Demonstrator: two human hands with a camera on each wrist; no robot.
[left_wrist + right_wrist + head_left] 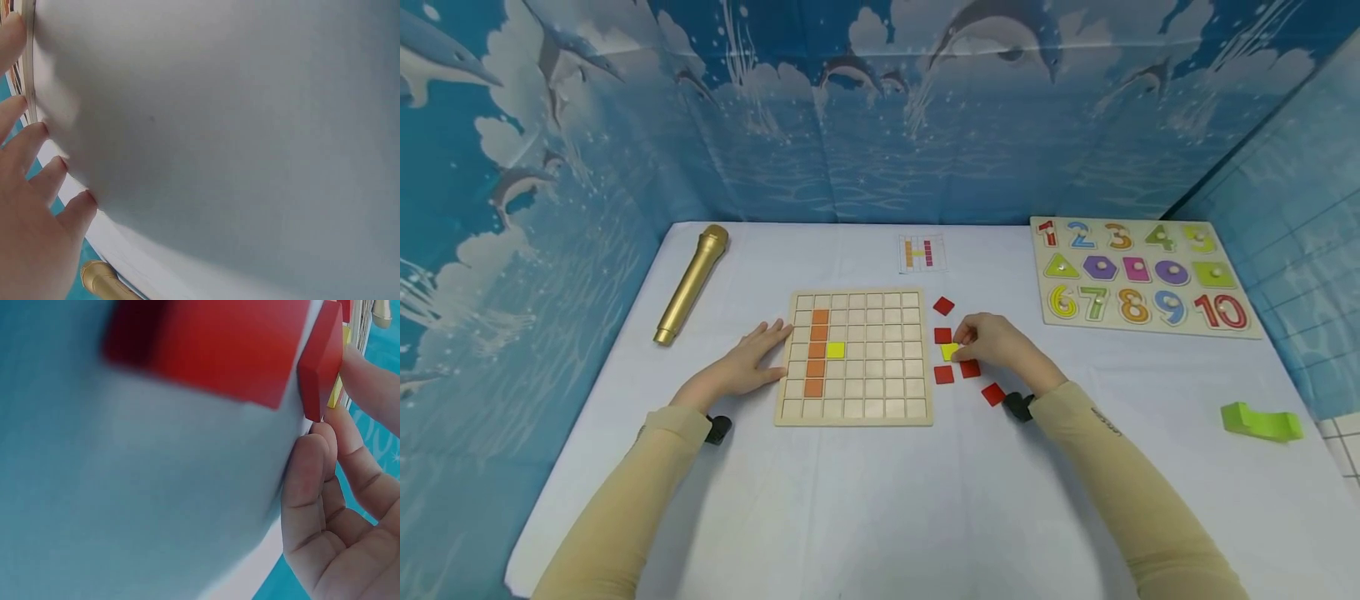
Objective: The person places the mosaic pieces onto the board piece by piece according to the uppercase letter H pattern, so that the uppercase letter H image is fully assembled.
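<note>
A wooden grid board (853, 409) lies flat on the table. Several orange tiles (816, 369) form a column near its left side, with one yellow tile (835, 350) just right of that column. My left hand (743, 363) has its fingers spread, thumb and fingertips at the board's left edge. To the right of the board, my right hand (1000, 343) pinches a second yellow tile (950, 351) between thumb and fingers. Red tiles (943, 375) lie around it; in the right wrist view, a near red tile (231, 347) partly fills the top.
A small pattern card (922, 253) lies behind the board. At the back left is a gold microphone (692, 283). A number and shape puzzle (1142, 277) occupies the back right, and a green block (1261, 422) sits near the right edge. A dolphin-print curtain (880, 125) hangs behind.
</note>
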